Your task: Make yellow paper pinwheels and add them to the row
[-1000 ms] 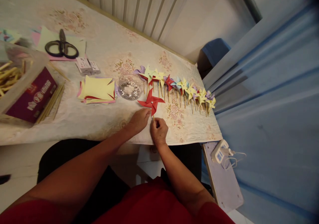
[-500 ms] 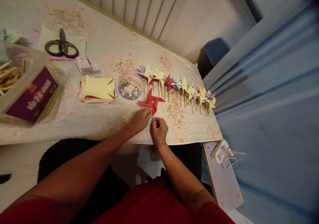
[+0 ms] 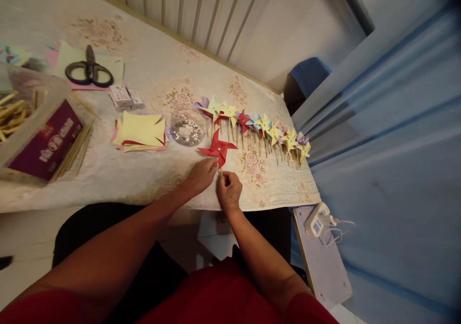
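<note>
A red paper pinwheel on a thin stick faces up near the table's front edge. My right hand is closed round its stick, just below the blades. Close to the lower left blade is my left hand, fingers pressed together; whatever its fingertips hold, if anything, is too small to make out. Behind the pinwheel stands a round clear dish of small shiny pins. A row of finished pinwheels, yellow, red, blue and purple, runs off to the right. Left of the dish lies a stack of cut paper, yellow on top.
Black scissors rest on coloured sheets, with small white boxes nearby. A plastic tub of sticks stands at the left, loose sticks beside it. A power strip sits on a low stool at the right.
The view has shifted slightly. Both hands and the red pinwheel keep nearly the same places on the table.
</note>
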Motion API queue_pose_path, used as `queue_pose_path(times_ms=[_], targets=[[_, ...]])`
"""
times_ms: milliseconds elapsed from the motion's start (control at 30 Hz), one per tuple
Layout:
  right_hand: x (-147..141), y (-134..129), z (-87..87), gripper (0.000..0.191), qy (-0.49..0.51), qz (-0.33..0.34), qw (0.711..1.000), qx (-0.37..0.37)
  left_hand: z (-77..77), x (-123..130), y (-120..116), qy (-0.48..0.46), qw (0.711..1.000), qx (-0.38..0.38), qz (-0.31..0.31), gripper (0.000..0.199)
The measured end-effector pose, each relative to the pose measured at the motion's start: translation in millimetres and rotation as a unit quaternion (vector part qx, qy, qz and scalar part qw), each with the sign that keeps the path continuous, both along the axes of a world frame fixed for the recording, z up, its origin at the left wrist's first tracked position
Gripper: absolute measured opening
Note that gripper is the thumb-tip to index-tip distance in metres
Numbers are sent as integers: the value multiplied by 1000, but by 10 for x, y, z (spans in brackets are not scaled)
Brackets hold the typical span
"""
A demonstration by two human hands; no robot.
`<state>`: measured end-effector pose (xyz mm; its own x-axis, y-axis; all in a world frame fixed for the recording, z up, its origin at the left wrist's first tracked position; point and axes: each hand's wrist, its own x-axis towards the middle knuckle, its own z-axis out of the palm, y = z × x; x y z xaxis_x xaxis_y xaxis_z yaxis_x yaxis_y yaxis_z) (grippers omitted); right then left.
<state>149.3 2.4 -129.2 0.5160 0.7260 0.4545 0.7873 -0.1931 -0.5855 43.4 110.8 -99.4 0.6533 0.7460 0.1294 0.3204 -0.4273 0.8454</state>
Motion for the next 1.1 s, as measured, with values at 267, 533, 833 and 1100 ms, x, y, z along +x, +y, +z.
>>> queue_pose_path(times_ms=[267,533,833,1100], targets=[[-1,27,-23,19,-2,-6,1000,-19,-193,-114,24,-15,999,32,39,19],[-9,69,-75,19,10,-5,1000,-17,-302,-301,-76,11,987,106,121,24],[25,98,-74,17,62,21,998,3,-258,-450,-203,154,954,203,160,22],[76,72,-91,17,92,63,993,28,-235,-417,-210,232,930,234,163,21]])
